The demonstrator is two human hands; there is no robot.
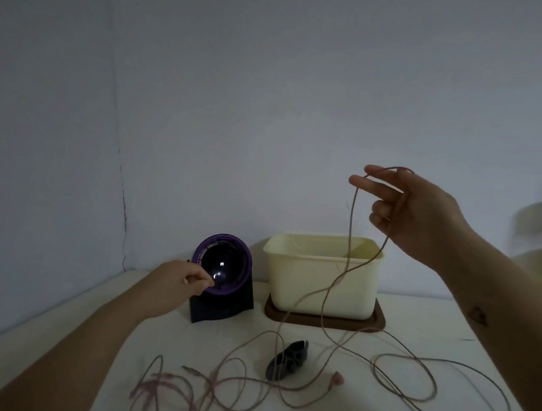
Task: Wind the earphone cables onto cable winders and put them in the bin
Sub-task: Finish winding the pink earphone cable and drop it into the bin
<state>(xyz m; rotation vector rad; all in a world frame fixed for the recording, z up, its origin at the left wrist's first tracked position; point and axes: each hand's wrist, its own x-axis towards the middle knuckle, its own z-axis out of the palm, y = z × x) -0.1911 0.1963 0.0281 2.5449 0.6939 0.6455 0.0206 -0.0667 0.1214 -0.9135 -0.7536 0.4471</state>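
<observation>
The white table (125,339) carries everything. At its far side the cream bin (319,282) sits on a brown tray (380,322). Left of it stands a black device with a purple ring (224,308).

The pink earphone cable (351,230) sprawls in loose loops across the near half of the table, and two strands rise in front of the bin to the right hand (423,212). That hand is held high. Its first two fingers are stretched out with the cable draped over them, and the lower fingers are curled round a strand.

The left hand (181,279) is at the device's ring with its fingertips drawn together. I cannot tell whether they pinch anything.

The black cable winder (287,360) lies untouched at the near centre. An earbud (336,378) lies just right of it, and the plug (192,370) lies further left.

The step looks like gathering and untangling the cable, with winding not yet begun. The next move seems to call for the left hand to fetch the winder and seat one cable end on it. The right hand would feed out slack so the loops do not knot.
</observation>
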